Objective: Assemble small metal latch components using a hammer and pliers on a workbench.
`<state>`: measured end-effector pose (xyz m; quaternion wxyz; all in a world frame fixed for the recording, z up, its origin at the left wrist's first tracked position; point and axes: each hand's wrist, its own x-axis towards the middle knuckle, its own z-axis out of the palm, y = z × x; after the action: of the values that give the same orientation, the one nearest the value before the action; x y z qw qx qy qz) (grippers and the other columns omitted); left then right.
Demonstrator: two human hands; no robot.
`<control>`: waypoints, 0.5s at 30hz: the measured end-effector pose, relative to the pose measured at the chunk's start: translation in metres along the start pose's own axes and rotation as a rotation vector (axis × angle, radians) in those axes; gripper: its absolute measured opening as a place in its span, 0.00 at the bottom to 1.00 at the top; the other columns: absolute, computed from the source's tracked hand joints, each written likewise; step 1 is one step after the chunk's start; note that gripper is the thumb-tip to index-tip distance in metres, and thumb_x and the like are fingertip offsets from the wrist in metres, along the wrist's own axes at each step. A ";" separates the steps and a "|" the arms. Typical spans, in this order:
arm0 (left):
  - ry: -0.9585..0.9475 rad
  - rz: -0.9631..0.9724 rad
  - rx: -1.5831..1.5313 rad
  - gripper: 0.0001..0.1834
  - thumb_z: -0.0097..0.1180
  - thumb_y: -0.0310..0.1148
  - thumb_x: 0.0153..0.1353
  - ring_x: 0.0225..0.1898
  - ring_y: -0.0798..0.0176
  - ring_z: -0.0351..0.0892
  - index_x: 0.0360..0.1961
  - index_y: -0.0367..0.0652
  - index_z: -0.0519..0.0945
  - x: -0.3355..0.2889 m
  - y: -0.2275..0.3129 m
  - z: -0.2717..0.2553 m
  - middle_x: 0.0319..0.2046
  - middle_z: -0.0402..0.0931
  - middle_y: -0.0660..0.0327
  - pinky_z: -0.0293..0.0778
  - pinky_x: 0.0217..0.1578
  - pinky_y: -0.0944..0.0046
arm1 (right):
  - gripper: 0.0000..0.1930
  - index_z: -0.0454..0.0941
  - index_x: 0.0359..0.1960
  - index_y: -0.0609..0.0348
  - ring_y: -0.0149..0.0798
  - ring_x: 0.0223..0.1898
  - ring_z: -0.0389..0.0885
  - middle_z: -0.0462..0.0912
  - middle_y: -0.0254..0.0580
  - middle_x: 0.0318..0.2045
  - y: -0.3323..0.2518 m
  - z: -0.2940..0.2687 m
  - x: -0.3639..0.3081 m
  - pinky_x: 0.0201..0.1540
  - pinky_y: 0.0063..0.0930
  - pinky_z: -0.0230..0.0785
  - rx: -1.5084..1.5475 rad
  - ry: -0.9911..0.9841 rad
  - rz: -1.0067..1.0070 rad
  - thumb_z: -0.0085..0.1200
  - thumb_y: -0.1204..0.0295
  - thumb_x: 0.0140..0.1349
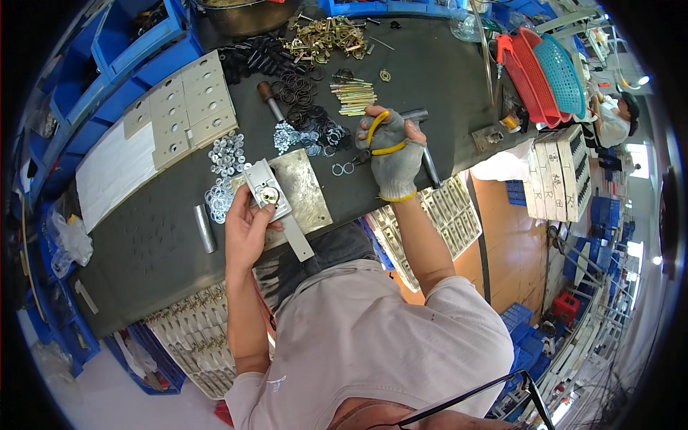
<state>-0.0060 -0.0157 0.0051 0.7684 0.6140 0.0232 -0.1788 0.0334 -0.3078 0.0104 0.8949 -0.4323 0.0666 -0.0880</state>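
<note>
My left hand grips a pale metal lock plate with a round brass-coloured piece set in it and a flat strip jutting from its lower end. Under it lies a worn metal sheet. Farther right, my right hand, in a grey work glove with bare fingertips, is closed around yellow-handled pliers. The pliers' dark jaws point left, above two small open retaining rings on the bench. Just right of the glove lies a hammer, its lower part next to my wrist.
Piles of washers, dark rings, brass-coloured parts and pins cover the bench. Flat plates lie left, near blue bins. A metal cylinder is by my left forearm. Red and teal baskets stand right.
</note>
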 end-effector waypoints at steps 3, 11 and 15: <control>-0.018 -0.004 0.005 0.25 0.54 0.21 0.69 0.34 0.70 0.82 0.67 0.30 0.68 0.001 -0.002 -0.002 0.46 0.82 0.57 0.83 0.33 0.67 | 0.36 0.78 0.54 0.66 0.38 0.39 0.76 0.80 0.44 0.39 0.003 -0.003 0.003 0.45 0.31 0.69 0.003 -0.039 0.033 0.39 0.41 0.67; -0.009 -0.009 -0.002 0.26 0.54 0.20 0.69 0.34 0.71 0.83 0.67 0.30 0.68 0.000 -0.002 -0.002 0.46 0.82 0.58 0.83 0.33 0.68 | 0.38 0.80 0.52 0.67 0.36 0.38 0.78 0.80 0.43 0.37 0.003 -0.001 0.004 0.44 0.28 0.70 -0.097 -0.097 0.120 0.42 0.39 0.64; -0.008 -0.008 -0.001 0.26 0.53 0.19 0.68 0.34 0.71 0.83 0.68 0.30 0.68 0.001 -0.001 -0.001 0.46 0.82 0.57 0.83 0.33 0.68 | 0.40 0.84 0.44 0.69 0.34 0.36 0.79 0.82 0.44 0.37 0.010 0.018 -0.026 0.41 0.27 0.69 -0.630 -0.281 -0.222 0.43 0.37 0.64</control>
<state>-0.0056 -0.0153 0.0037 0.7681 0.6128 0.0227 -0.1842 0.0127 -0.2830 0.0148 0.7031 -0.6994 -0.0806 -0.0995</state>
